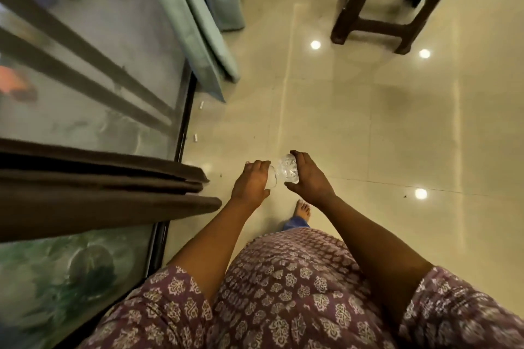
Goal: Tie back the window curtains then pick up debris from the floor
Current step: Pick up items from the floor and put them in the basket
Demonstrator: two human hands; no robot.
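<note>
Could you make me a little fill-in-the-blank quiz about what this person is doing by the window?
1. The right hand grips a crumpled clear plastic ____.
2. The left hand holds a small clear ____ beside it.
3. Two small white bits of debris lie on the floor close to the ____ frame.
4. The dark brown stool stands on the floor to the ____ of the green curtain.

Missing words: bottle; cup; window; right
</note>
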